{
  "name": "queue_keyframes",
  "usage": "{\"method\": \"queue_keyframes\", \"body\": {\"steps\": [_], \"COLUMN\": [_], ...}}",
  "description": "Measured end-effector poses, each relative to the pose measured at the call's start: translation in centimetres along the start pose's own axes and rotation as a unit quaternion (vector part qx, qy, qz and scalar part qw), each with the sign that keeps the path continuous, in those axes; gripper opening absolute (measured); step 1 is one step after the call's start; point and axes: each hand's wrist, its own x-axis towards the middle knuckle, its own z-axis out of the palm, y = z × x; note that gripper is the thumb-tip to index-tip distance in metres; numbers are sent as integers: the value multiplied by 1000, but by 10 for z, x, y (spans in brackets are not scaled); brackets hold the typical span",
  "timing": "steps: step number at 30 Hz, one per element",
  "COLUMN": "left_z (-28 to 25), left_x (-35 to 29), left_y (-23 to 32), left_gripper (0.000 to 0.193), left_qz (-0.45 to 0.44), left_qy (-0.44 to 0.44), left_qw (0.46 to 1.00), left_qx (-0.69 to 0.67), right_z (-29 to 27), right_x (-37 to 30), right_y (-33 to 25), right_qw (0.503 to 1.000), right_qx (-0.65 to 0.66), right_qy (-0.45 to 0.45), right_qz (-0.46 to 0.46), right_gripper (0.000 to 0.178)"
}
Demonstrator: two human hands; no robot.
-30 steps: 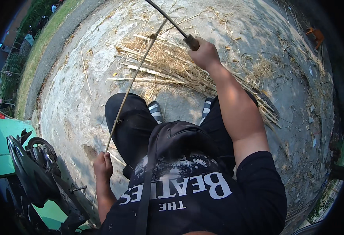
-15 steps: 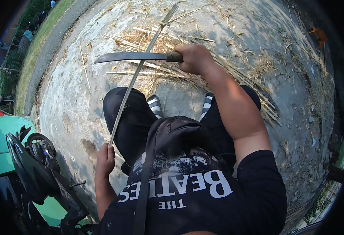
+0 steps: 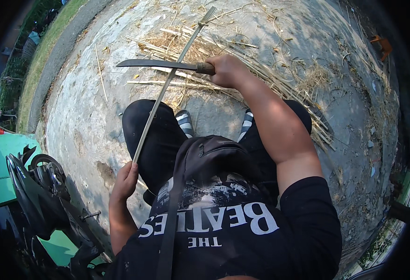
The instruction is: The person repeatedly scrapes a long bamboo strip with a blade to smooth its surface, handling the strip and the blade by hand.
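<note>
My right hand (image 3: 229, 71) is closed round the wooden handle of a machete (image 3: 158, 64), whose long dark blade points left. The blade crosses a long, narrow bamboo strip (image 3: 157, 101) above my left knee and appears to touch it. My left hand (image 3: 126, 179) pinches the strip's near end beside my left thigh. From there the strip slants up and away to the right, past the blade, to a knobbly node near its far end. Beneath blade and strip lies a pile of split bamboo strips (image 3: 279, 84) with curly shavings.
Dry shavings (image 3: 315, 77) litter the concrete ground (image 3: 83, 107). A dark motorcycle (image 3: 41, 200) stands close at my left beside a green wall (image 3: 9, 154). An orange object (image 3: 380, 46) sits at the far right. Grass (image 3: 44, 65) runs along the far left.
My left hand has moved slightly up, and the bamboo strip has shifted a little to the right. The machete has moved slightly, its tip now a bit further right.
</note>
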Motion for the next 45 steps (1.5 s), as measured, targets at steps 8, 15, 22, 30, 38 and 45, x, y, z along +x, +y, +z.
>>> {"method": "queue_keyframes", "body": {"steps": [8,15,22,30,38,45], "left_z": [-4,-3,0,-2,-2,-3], "left_x": [0,6,1,7,8,15], "left_y": [-5,13,8,16,1,2], "left_gripper": [42,43,37,39,40,38], "left_qz": [-44,-30,-44,-81,-69,-84], "left_qy": [-25,-31,-41,-52,-62,-69], "left_qw": [997,999,994,989,987,979], "left_qx": [-59,-20,-94,-113,-131,-175], "right_z": [10,6,22,15,22,31], "right_x": [-10,-2,-7,-2,-7,-3], "right_y": [-40,0,-33,-13,-31,-29], "right_qw": [977,994,968,995,984,991], "right_qx": [-108,-36,-91,-18,-77,-15], "right_qy": [46,100,128,101,66,102], "right_qz": [-180,24,-196,22,-144,-84], "right_gripper": [18,13,10,19,11,15]}}
